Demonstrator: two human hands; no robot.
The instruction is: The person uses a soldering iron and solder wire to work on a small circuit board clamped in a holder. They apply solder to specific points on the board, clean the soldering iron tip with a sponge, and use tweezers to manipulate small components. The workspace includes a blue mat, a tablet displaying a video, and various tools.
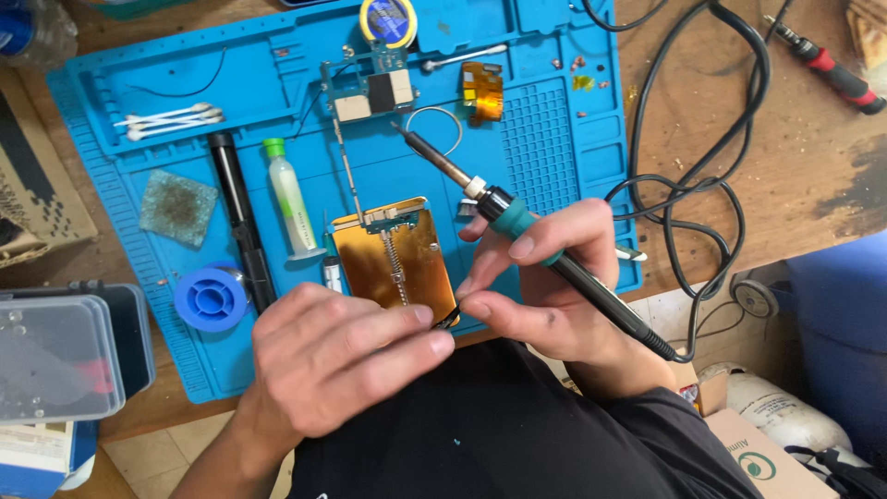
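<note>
While the soldering iron (517, 226) is held pen-fashion in the right hand (545, 286), fingers pressed together around its teal collar, its metal tip points toward the upper middle of the frame and rests on nothing, so soldering appears not to be under way at this moment. The left hand (337, 356), at lower centre, is closed in a pinch on a small dark item at the lower right corner of the gold plate (393, 254); what that item is cannot be told. The plate, smooth and amber-foiled with rounded corners, lies at the centre of the blue mat (545, 139), with a ribbed metal strip running down its middle. A small circuit board (374, 88) with pale patches lies above it, apparently untouched. The mat is rubbery, moulded into trays and a grid. On it are seen white cotton swabs (171, 117), a green-capped syringe (288, 194), a black cylindrical tool (240, 217), a mottled sponge (178, 207), a blue spool (212, 298), and an amber tape piece (483, 92). Black cable (688, 185) is looped over the worn wooden desk (813, 166) at right.
</note>
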